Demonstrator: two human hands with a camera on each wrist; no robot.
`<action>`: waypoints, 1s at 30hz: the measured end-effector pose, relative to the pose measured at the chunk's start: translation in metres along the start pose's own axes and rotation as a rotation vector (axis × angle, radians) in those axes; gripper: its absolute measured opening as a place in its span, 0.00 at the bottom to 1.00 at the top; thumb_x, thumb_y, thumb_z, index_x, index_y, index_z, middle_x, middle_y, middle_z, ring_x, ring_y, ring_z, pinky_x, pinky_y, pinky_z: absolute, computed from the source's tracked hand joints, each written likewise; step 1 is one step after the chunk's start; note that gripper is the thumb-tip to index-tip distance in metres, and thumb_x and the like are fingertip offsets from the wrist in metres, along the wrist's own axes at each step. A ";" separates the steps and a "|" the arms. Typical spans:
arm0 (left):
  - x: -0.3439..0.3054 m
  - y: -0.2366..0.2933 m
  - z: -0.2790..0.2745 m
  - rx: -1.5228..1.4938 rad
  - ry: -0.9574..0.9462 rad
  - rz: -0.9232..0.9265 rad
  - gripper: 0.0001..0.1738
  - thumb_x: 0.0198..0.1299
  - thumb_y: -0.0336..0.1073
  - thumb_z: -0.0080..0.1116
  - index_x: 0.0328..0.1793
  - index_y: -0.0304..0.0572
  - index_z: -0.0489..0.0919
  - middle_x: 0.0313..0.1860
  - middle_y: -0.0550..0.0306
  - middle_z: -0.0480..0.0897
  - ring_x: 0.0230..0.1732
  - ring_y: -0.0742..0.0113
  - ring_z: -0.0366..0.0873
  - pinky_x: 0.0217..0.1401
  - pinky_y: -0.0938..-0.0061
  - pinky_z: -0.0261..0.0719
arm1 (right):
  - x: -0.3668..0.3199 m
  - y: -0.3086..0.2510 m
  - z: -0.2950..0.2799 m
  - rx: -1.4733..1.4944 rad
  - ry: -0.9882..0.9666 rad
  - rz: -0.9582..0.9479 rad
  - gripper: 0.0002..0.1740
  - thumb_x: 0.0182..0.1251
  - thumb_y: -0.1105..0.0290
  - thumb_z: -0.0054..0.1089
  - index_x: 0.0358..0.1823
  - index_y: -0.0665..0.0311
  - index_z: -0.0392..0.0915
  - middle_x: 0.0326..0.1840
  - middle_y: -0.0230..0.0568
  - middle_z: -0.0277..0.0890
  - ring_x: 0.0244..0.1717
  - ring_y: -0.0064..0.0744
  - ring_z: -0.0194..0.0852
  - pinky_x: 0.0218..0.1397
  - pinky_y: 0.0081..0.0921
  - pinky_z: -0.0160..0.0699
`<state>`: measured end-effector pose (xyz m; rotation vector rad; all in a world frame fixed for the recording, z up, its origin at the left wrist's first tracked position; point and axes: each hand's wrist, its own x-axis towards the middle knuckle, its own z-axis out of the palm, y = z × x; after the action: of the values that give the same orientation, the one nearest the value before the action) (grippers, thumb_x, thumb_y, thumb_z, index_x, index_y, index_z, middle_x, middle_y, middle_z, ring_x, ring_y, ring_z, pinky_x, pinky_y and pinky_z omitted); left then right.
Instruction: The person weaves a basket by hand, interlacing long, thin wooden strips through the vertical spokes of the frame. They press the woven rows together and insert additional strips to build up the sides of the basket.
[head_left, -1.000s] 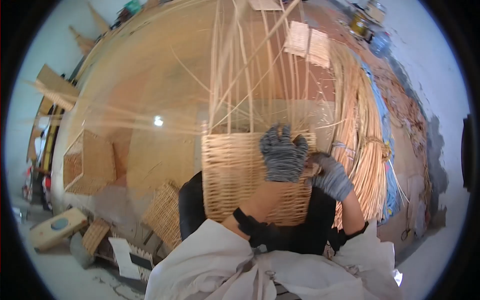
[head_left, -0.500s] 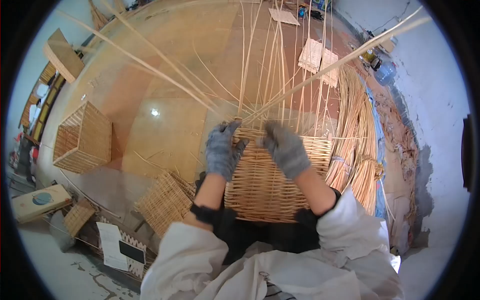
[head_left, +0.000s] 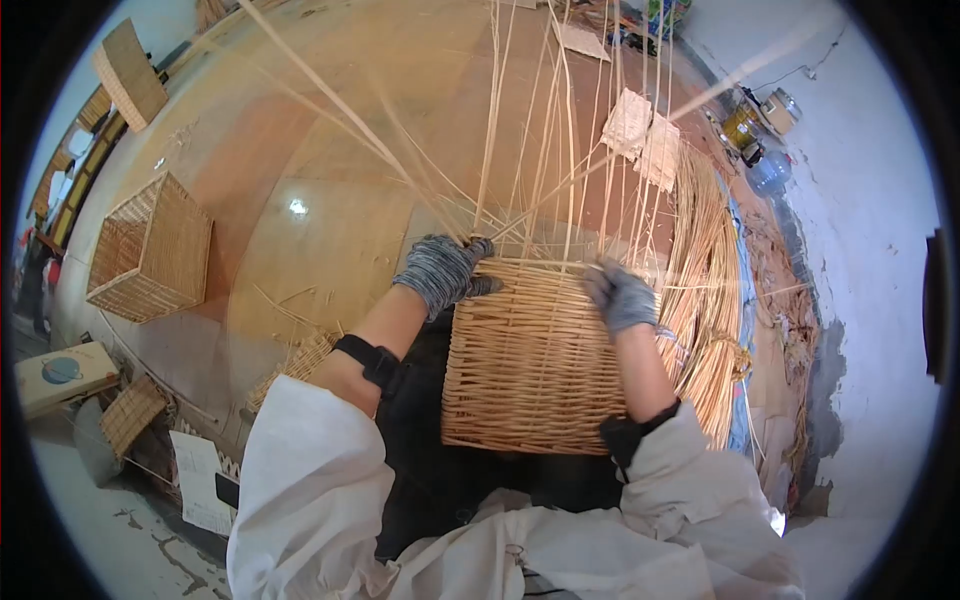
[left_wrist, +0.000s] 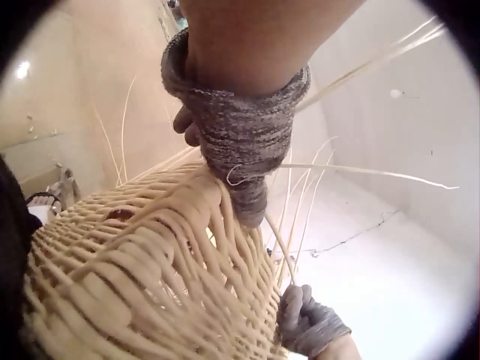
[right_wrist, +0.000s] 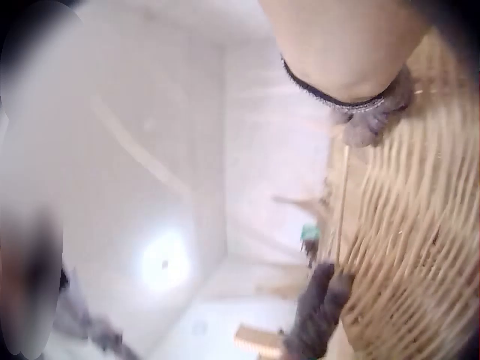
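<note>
A woven wicker piece (head_left: 530, 365) stands on the person's lap, with long upright stakes rising from its top edge. At its upper left corner the gloved left hand (head_left: 440, 272) grips the edge, thumb on the near face. The gloved right hand (head_left: 622, 297), slightly blurred, is at the top edge toward the right. A thin strand (right_wrist: 343, 202) runs along the edge between the two hands in the right wrist view. Curled fingers of the right hand (left_wrist: 311, 322) pinch that strand (left_wrist: 281, 244) in the left wrist view.
An open wicker basket (head_left: 165, 245) stands on the floor at left. Bundled long strands (head_left: 705, 290) lie to the right, near pale woven pieces (head_left: 642, 138). At lower left are a box (head_left: 65, 375) and a paper sheet (head_left: 200, 480). Long stakes fan outward overhead.
The left hand went from the right part of the top edge to the left corner. The right hand came toward it, then moved back right along the edge. The wicker piece shifted in view.
</note>
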<state>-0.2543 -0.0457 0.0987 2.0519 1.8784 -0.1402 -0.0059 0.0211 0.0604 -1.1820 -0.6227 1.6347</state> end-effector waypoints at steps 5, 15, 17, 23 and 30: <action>-0.015 0.028 0.028 -0.077 0.302 -0.174 0.32 0.59 0.60 0.44 0.59 0.44 0.69 0.56 0.49 0.75 0.53 0.53 0.73 0.56 0.63 0.69 | -0.002 -0.010 -0.024 -0.161 0.066 -0.096 0.06 0.58 0.78 0.58 0.36 0.70 0.71 0.29 0.50 0.76 0.27 0.37 0.79 0.26 0.25 0.81; 0.047 0.098 0.052 0.062 0.270 -0.019 0.45 0.56 0.66 0.43 0.70 0.40 0.54 0.67 0.49 0.62 0.69 0.59 0.56 0.69 0.54 0.47 | 0.083 -0.040 0.036 -1.083 -0.312 -1.120 0.12 0.61 0.69 0.53 0.40 0.71 0.71 0.30 0.47 0.77 0.25 0.31 0.75 0.29 0.21 0.76; 0.053 0.105 0.043 0.113 0.135 -0.075 0.45 0.56 0.67 0.42 0.70 0.40 0.55 0.68 0.51 0.61 0.69 0.59 0.56 0.69 0.56 0.48 | 0.076 -0.044 0.027 -0.746 -0.254 -0.881 0.11 0.62 0.69 0.52 0.41 0.69 0.70 0.28 0.44 0.75 0.26 0.31 0.75 0.31 0.21 0.75; 0.069 0.086 0.034 -0.208 0.123 -0.088 0.28 0.62 0.55 0.40 0.53 0.40 0.75 0.51 0.51 0.77 0.54 0.56 0.72 0.60 0.62 0.63 | 0.035 -0.010 -0.050 -0.205 -0.145 -0.474 0.09 0.63 0.68 0.50 0.41 0.63 0.65 0.20 0.35 0.67 0.21 0.27 0.70 0.24 0.24 0.76; 0.115 0.093 0.005 -0.264 -0.113 -0.052 0.20 0.57 0.45 0.48 0.50 0.42 0.78 0.50 0.46 0.78 0.52 0.48 0.75 0.56 0.60 0.70 | 0.024 -0.023 -0.014 -0.698 -0.320 -0.861 0.11 0.65 0.66 0.52 0.38 0.68 0.68 0.23 0.41 0.73 0.23 0.32 0.73 0.28 0.24 0.75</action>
<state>-0.1489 0.0556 0.0766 1.7834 1.7777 -0.0187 0.0158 0.0500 0.0644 -0.8857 -1.7271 0.8590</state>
